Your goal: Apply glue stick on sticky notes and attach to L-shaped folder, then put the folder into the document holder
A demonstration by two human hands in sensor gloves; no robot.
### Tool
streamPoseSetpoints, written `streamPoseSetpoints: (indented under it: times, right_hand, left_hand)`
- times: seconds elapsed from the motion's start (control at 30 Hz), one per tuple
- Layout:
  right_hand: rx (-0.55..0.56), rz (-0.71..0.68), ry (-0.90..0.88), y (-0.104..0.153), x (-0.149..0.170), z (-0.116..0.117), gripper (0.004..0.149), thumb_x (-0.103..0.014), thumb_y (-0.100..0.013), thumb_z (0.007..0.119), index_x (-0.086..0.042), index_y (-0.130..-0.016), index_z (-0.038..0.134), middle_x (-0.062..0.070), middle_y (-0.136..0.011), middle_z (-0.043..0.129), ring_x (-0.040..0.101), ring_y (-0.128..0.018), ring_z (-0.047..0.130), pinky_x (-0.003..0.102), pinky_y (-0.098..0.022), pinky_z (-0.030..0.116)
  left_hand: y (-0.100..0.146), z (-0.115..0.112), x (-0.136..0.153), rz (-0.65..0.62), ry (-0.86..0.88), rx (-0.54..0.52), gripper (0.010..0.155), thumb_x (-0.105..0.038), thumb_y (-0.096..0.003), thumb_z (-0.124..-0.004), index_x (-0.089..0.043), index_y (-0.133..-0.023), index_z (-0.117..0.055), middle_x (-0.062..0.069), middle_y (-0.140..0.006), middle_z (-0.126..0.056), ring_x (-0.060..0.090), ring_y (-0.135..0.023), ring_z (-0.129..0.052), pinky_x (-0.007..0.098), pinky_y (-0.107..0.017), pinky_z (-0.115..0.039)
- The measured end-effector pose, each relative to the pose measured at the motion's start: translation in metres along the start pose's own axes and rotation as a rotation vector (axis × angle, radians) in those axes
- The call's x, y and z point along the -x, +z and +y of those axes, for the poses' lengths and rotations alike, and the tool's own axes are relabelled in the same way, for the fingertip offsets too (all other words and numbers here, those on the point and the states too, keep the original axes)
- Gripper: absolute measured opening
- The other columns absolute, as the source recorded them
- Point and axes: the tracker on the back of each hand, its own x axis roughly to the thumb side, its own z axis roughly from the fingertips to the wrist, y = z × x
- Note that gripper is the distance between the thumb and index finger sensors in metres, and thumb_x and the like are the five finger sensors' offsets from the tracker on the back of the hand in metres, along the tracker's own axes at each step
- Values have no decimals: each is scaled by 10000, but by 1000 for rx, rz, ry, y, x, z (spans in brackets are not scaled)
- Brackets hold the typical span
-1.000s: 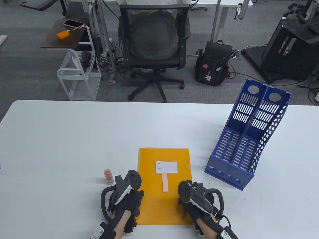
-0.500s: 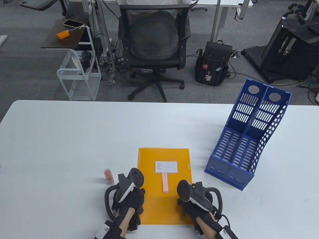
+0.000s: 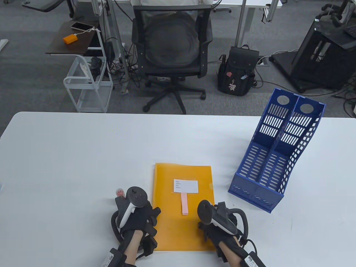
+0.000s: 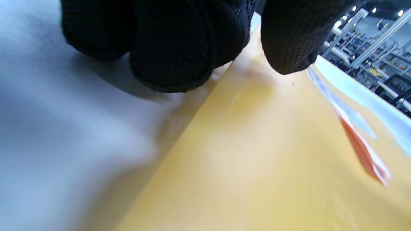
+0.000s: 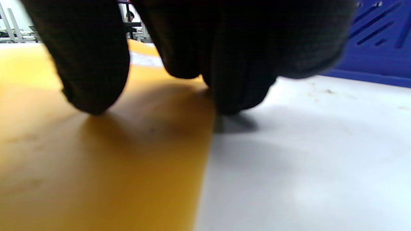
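The flat orange plastic L-shaped folder [image 3: 183, 208] lies on the white desk [image 3: 83, 155] directly in front of the person, long side running away from them. A white printed label [image 3: 185, 186] sits on its upper half, and a narrow pink sticky note [image 3: 184, 204] lies just below the label, touching its lower edge. In my judgement the note is already attached and the remaining step is filing the folder.

The left hand [image 3: 139, 219] rests at the folder's left edge. In the left wrist view its gloved fingertips [image 4: 173, 57] press the desk right at that edge while the thumb hovers just over the orange sheet; the grip is nearly closed but has hold of nothing yet. This placement suits prising the thin edge up off the desk.

The right hand [image 3: 217, 225] mirrors it at the right edge. In the right wrist view 1 digit [image 5: 93, 73] bears on the folder and the others touch the desk beside it; I cannot tell whether the edge is actually pinched.

The small glue stick with a pink cap [image 3: 120, 192] stands just beyond the left hand, set aside. The blue slotted 2-compartment plastic document holder [image 3: 275, 161] stands at the right, well apart from the folder, its open mouths facing the person to receive it.
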Motion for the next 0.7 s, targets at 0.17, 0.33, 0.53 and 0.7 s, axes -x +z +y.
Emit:
streamPoseSetpoints:
  times: [0.17,0.33,0.53,0.7]
  right_hand:
    - [1,1,-10,0,1,1,738,-480,-377,963,-53,-954,792,273,-867,856,320,-547,984,446,-364,852]
    - [7,9,-16,0,2,1,742,-481,-376,965,-42,-950,795,269,-867,859,320,-547,985,450,-367,852]
    - [9,14,-29,1,4,2,759,-474,-368,974,-20,-948,792,267,-876,855,326,-554,982,460,-372,850]
    - [16,44,-69,0,9,3,804,-482,-364,975,-8,-974,752,262,-883,849,320,-549,980,466,-375,848]
  left_hand:
    - [8,8,-1,-110,188,15,478,-404,-462,-874,-160,-854,-749,88,-766,-907,197,-552,-1013,496,-493,-825]
    - [5,8,4,-242,347,83,455,-387,-457,-880,-181,-843,-755,73,-718,-952,181,-534,-1044,525,-547,-813]
    - [4,6,7,-281,373,152,611,-323,-478,-859,-123,-1017,-653,80,-735,-935,218,-556,-1014,563,-598,-755]
    - [9,5,9,-197,336,186,467,-276,-502,-792,-176,-954,-727,60,-807,-906,246,-647,-996,560,-634,-720]
